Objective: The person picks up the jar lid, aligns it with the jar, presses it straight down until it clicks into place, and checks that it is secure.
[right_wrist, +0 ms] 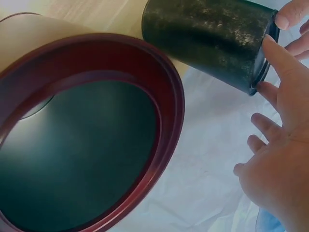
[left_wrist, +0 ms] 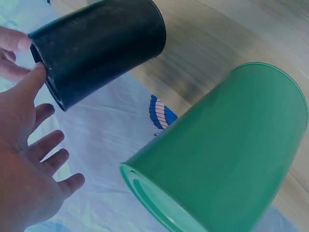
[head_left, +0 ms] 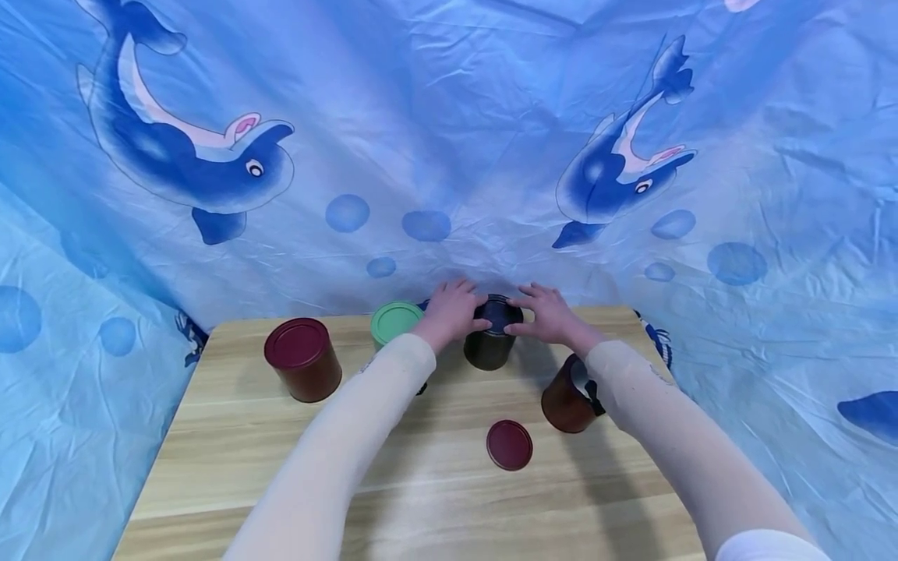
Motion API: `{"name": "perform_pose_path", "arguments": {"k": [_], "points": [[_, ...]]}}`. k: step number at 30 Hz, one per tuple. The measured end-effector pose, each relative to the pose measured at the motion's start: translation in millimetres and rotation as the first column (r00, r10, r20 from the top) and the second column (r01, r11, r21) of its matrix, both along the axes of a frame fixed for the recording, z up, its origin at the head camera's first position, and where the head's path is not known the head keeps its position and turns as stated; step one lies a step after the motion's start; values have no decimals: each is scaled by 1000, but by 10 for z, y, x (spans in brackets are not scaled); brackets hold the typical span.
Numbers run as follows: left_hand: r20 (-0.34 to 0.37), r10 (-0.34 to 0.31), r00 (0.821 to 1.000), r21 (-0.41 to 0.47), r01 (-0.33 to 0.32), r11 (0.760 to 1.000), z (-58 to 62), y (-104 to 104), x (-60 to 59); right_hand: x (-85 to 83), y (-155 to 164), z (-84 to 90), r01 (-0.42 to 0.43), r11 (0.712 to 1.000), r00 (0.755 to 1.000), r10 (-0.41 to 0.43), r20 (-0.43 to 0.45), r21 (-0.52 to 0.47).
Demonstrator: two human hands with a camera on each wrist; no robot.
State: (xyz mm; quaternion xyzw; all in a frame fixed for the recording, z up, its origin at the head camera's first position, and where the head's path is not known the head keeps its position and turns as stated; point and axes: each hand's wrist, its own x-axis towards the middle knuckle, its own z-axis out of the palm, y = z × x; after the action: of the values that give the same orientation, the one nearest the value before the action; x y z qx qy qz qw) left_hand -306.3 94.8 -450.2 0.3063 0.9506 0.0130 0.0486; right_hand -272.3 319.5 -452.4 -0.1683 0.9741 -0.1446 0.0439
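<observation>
A black can (head_left: 489, 348) stands upright near the table's back edge, its dark round top (head_left: 501, 315) facing up. From the left, my left hand (head_left: 452, 313) reaches over it, thumb on the rim and the other fingers spread. My right hand (head_left: 549, 315) comes from the other side, its thumb and a fingertip touching the rim. In the left wrist view the thumb (left_wrist: 33, 79) rests on the can's edge, with the remaining fingers away from it. Both hands meet the can only at its top end.
A green can (head_left: 396, 321) stands left of the black one, and a dark red lidded can (head_left: 303, 360) farther left. At right, beneath my right forearm, is a lidless red-brown can (head_left: 563, 401). A dark red lid (head_left: 509, 445) lies flat on the wooden table (head_left: 231, 475).
</observation>
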Motion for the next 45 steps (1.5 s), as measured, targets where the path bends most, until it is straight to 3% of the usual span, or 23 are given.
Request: {"name": "perform_pose_path", "arguments": {"k": [8, 15, 20, 25, 30, 40, 45], "points": [[-111, -109, 988, -5, 109, 994, 157, -56, 229, 158, -19, 182, -23, 999, 999, 21, -45, -33], [-190, -194, 962, 37, 205, 978, 151, -237, 589, 507, -71, 365, -146, 989, 979, 144, -145, -1], [-232, -251, 940, 79, 276, 958, 49, -323, 862, 795, -62, 430, -195, 981, 963, 192, -187, 3], [-196, -276, 941, 130, 304, 944, -59, -367, 1075, 1063, -54, 408, -219, 976, 947, 212, -243, -2], [-175, -289, 941, 100, 309, 946, -192, -417, 1247, 1302, -83, 332, -250, 968, 928, 232, -292, -25], [-109, -301, 947, 93, 311, 946, -578, -485, 1372, 1610, -90, 24, -271, 960, 906, 231, -354, -66], [-26, -287, 958, 122, 288, 950, -761, -497, 1394, 1719, -122, -191, -277, 955, 899, 218, -379, -109]]}}
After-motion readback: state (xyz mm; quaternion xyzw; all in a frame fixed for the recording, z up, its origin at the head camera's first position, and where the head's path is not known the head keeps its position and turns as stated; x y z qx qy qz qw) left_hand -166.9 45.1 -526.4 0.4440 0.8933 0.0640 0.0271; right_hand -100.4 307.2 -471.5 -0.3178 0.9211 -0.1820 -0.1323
